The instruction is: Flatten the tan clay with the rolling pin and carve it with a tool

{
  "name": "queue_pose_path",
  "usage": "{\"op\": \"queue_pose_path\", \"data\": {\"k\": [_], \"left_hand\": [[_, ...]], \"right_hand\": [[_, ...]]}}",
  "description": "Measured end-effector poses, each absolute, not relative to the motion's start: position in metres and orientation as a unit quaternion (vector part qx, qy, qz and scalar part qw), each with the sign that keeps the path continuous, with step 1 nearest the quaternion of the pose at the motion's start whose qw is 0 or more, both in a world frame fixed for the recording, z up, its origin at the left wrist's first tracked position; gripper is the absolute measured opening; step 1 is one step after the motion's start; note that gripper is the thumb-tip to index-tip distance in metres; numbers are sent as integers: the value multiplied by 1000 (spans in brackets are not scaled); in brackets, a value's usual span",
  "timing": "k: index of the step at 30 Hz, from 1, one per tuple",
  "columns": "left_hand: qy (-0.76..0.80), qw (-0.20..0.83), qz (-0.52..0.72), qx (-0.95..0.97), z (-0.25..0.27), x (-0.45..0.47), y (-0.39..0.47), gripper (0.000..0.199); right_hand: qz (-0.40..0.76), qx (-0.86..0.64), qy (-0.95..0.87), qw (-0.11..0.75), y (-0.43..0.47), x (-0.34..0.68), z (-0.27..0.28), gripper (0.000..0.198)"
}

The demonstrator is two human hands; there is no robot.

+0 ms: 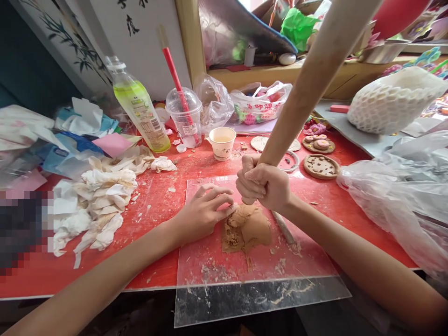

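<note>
My right hand (264, 183) is wrapped round the lower end of a thick wooden rolling pin (311, 70), which slants up to the right, just above a lump of brown clay (257, 228). The clay has a smooth right side and a rough, crumbly left side. It sits on a clear plastic sheet (210, 261). My left hand (208, 210) is at the clay's left edge, fingers apart and slightly bent, with the fingertips at the clay's upper left. Beneath my right wrist lies a thin grey stick (283, 227), partly hidden.
A paper cup (222, 142), a plastic cup with a red straw (184, 116) and a bottle of yellow-green drink (140, 109) stand behind. Crumpled tissues (101, 200) lie left. Round clay pieces (321, 166) and a plastic bag (395, 196) are right. The board overhangs the table's front edge.
</note>
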State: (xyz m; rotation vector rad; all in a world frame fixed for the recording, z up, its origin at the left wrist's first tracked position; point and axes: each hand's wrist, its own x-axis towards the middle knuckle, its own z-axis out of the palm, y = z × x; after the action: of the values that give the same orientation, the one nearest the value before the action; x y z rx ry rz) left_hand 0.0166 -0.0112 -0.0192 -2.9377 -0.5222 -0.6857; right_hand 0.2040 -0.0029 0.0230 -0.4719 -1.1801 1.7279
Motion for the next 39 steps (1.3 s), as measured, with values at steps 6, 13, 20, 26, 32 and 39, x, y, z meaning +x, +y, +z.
{"op": "queue_pose_path", "data": {"k": [6, 13, 20, 26, 32, 39], "left_hand": [[-290, -20, -339, -895, -18, 14, -8, 39], [-328, -33, -315, -890, -18, 16, -8, 38], [-332, -40, -320, -886, -19, 17, -7, 37], [-346, -70, -333, -874, -17, 18, -5, 35], [-327, -64, -326, -885, -17, 18, -8, 33], [-323, -62, -322, -888, -16, 19, -10, 32]], "right_hand": [[738, -191, -480, 433, -13, 195, 13, 21], [748, -186, -482, 417, -16, 196, 12, 21], [718, -209, -505, 430, -12, 201, 25, 21], [667, -250, -528, 462, -22, 206, 27, 21], [564, -293, -554, 537, -30, 210, 41, 13], [540, -260, -488, 634, -36, 196, 94, 34]]}}
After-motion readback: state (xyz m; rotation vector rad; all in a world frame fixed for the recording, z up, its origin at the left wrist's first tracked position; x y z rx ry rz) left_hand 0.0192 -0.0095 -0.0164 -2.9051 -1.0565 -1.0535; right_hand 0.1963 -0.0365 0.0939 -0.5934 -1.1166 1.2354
